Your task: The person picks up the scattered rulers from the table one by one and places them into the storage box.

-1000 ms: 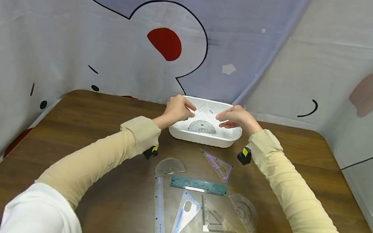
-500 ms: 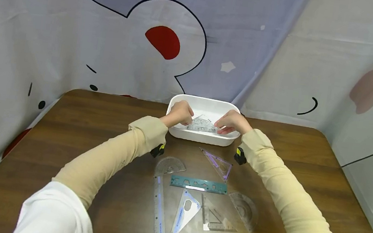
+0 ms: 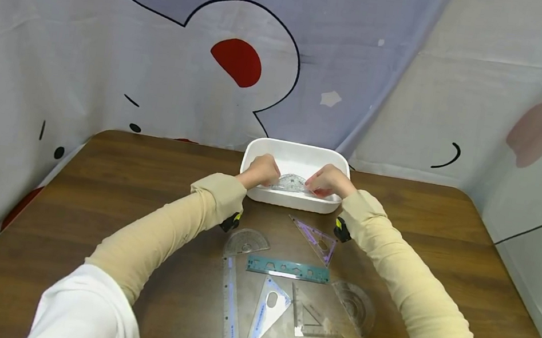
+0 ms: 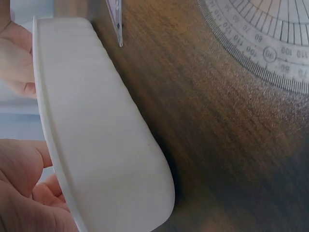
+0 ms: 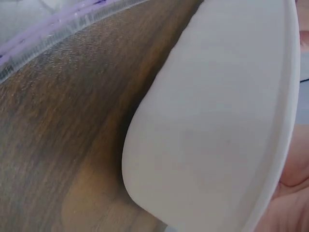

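Observation:
Both hands are inside the white plastic tray (image 3: pixel 292 200) at the back of the table. My left hand (image 3: pixel 263 170) pinches the left end of a clear set square, and my right hand (image 3: pixel 327 181) its right end. That set square overlaps a clear protractor (image 3: pixel 292 182) low in the tray, so their outlines are hard to separate. In the left wrist view, bent left fingers (image 4: pixel 29 193) show behind the tray rim. The right wrist view shows part of the right hand beyond the tray wall (image 5: pixel 217 121); the fingertips are hidden there.
On the wooden table (image 3: pixel 172 167) before the tray lie a purple set square (image 3: pixel 315 240), a teal ruler (image 3: pixel 288 269), two clear protractors (image 3: pixel 246 242), a clear ruler (image 3: pixel 230 308), a blue-marked set square (image 3: pixel 268 313) and a clear set square (image 3: pixel 314 319). A curtain (image 3: pixel 161 61) hangs behind.
Both hands have moved down into the tray and slightly closer together, lowering the clear set square onto the protractor. The pieces on the table have stayed put.

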Action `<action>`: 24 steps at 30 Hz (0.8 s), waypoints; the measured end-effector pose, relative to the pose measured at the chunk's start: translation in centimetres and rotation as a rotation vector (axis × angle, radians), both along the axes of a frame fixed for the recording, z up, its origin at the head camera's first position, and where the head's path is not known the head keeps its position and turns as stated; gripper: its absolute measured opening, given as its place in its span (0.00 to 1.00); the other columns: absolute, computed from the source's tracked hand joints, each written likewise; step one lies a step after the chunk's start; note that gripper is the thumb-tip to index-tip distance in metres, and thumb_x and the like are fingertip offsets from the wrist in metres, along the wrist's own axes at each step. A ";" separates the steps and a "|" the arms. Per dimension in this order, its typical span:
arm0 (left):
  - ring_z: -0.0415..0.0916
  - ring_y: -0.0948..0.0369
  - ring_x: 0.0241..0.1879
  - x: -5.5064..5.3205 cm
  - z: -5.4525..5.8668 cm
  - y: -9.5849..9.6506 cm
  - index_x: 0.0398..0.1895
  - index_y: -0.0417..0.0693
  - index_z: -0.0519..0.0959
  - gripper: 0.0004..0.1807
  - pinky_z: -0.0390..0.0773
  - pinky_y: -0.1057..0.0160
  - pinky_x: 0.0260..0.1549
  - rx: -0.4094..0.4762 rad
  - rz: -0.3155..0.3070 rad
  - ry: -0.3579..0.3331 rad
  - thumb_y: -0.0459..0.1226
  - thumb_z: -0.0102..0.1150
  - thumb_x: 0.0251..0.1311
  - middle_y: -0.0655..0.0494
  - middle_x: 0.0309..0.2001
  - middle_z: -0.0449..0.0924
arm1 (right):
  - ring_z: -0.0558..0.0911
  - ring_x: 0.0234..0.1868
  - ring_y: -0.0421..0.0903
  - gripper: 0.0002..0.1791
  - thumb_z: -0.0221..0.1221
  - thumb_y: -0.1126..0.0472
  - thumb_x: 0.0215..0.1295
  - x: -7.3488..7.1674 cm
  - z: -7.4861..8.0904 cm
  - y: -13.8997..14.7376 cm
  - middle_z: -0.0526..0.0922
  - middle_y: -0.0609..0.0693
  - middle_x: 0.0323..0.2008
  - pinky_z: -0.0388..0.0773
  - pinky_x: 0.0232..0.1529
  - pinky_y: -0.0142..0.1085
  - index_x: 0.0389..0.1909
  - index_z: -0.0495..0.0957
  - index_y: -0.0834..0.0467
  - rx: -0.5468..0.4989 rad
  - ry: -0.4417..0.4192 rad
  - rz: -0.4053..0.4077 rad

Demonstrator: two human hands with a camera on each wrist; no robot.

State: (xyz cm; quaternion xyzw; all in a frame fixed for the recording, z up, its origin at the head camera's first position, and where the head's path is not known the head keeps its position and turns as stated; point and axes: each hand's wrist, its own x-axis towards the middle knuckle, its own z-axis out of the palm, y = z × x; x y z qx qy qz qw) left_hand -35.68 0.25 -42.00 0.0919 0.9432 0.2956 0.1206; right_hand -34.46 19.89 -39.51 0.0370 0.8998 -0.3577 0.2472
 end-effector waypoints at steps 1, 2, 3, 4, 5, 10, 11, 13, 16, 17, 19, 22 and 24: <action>0.74 0.63 0.17 -0.2 -0.4 0.0 0.34 0.44 0.87 0.16 0.74 0.68 0.18 0.000 -0.013 0.006 0.30 0.54 0.41 0.53 0.31 0.86 | 0.77 0.21 0.39 0.12 0.66 0.66 0.53 0.2 0.1 -0.2 0.79 0.49 0.21 0.83 0.33 0.34 0.41 0.85 0.63 0.003 0.007 0.003; 0.74 0.62 0.16 -0.8 -0.9 0.1 0.33 0.43 0.87 0.16 0.73 0.67 0.17 -0.008 -0.020 0.009 0.30 0.53 0.40 0.52 0.30 0.86 | 0.76 0.21 0.38 0.13 0.67 0.66 0.53 0.3 0.1 -0.3 0.78 0.48 0.19 0.83 0.34 0.34 0.41 0.84 0.64 0.029 0.023 -0.002; 0.73 0.62 0.16 -1.1 -1.1 0.2 0.34 0.42 0.86 0.16 0.73 0.67 0.17 -0.011 -0.021 0.004 0.30 0.52 0.40 0.51 0.32 0.86 | 0.75 0.21 0.38 0.15 0.64 0.67 0.55 1.3 1.0 -0.9 0.77 0.47 0.20 0.83 0.36 0.35 0.45 0.83 0.66 0.063 0.039 -0.019; 0.71 0.62 0.16 -0.2 0.0 0.2 0.35 0.42 0.86 0.16 0.73 0.67 0.17 -0.029 -0.022 -0.016 0.30 0.53 0.42 0.51 0.34 0.85 | 0.75 0.22 0.37 0.16 0.63 0.68 0.55 1.6 1.2 -0.9 0.78 0.47 0.20 0.83 0.37 0.34 0.46 0.82 0.67 0.062 0.048 -0.019; 0.70 0.63 0.16 1.1 1.5 0.3 0.38 0.42 0.86 0.17 0.72 0.68 0.18 -0.059 -0.019 -0.041 0.30 0.54 0.45 0.50 0.38 0.85 | 0.74 0.21 0.36 0.16 0.63 0.68 0.55 2.2 1.8 -1.1 0.76 0.46 0.19 0.83 0.36 0.33 0.46 0.82 0.68 0.057 0.056 -0.020; 0.58 0.68 0.13 5.2 5.6 0.1 0.44 0.37 0.83 0.16 0.62 0.75 0.15 -0.077 -0.028 -0.055 0.30 0.51 0.53 0.46 0.45 0.83 | 0.73 0.20 0.35 0.15 0.61 0.69 0.58 3.2 2.7 -1.3 0.75 0.44 0.18 0.82 0.38 0.32 0.46 0.81 0.69 0.048 0.051 -0.016; 0.57 0.69 0.13 5.6 5.8 0.1 0.44 0.36 0.83 0.17 0.61 0.75 0.15 -0.069 -0.028 -0.054 0.29 0.50 0.54 0.45 0.46 0.83 | 0.72 0.20 0.34 0.15 0.61 0.68 0.57 3.3 2.8 -1.3 0.75 0.43 0.18 0.82 0.38 0.32 0.46 0.81 0.69 0.052 0.052 -0.016; 0.58 0.68 0.14 5.8 5.9 0.2 0.46 0.36 0.83 0.17 0.61 0.75 0.15 -0.056 -0.028 -0.054 0.29 0.50 0.56 0.45 0.48 0.82 | 0.72 0.19 0.34 0.15 0.61 0.68 0.57 3.2 2.7 -1.3 0.75 0.43 0.18 0.82 0.38 0.32 0.46 0.81 0.69 0.057 0.054 -0.014; 0.59 0.68 0.16 5.7 5.5 0.2 0.47 0.37 0.82 0.18 0.62 0.76 0.17 -0.040 -0.035 -0.050 0.29 0.49 0.57 0.44 0.49 0.82 | 0.73 0.19 0.34 0.15 0.61 0.68 0.56 3.1 2.6 -1.3 0.76 0.43 0.18 0.82 0.38 0.32 0.45 0.82 0.67 0.088 0.073 -0.012; 0.60 0.68 0.17 5.7 5.5 0.2 0.48 0.37 0.82 0.18 0.62 0.76 0.18 -0.034 -0.036 -0.047 0.30 0.48 0.57 0.45 0.50 0.82 | 0.73 0.19 0.34 0.15 0.62 0.67 0.55 3.1 2.6 -1.3 0.76 0.43 0.19 0.82 0.38 0.31 0.44 0.83 0.66 0.111 0.084 -0.010; 0.62 0.68 0.18 5.6 5.6 0.2 0.48 0.39 0.83 0.18 0.64 0.76 0.19 -0.026 -0.034 -0.045 0.30 0.48 0.57 0.46 0.51 0.82 | 0.74 0.20 0.34 0.15 0.61 0.66 0.54 3.1 2.7 -1.2 0.77 0.43 0.19 0.81 0.38 0.30 0.43 0.84 0.64 0.155 0.106 -0.004; 0.66 0.67 0.21 5.7 5.8 0.1 0.47 0.41 0.84 0.18 0.67 0.75 0.21 -0.006 -0.014 -0.033 0.31 0.50 0.56 0.49 0.49 0.84 | 0.76 0.21 0.34 0.15 0.62 0.64 0.53 3.3 3.1 -1.1 0.79 0.43 0.19 0.80 0.39 0.31 0.42 0.85 0.62 0.186 0.151 0.002; 0.68 0.66 0.21 5.7 5.9 0.0 0.45 0.42 0.85 0.16 0.67 0.74 0.20 0.008 0.002 -0.021 0.32 0.52 0.56 0.49 0.47 0.85 | 0.76 0.21 0.34 0.14 0.62 0.64 0.55 3.5 3.3 -1.0 0.80 0.44 0.19 0.80 0.37 0.30 0.43 0.84 0.63 0.162 0.175 -0.003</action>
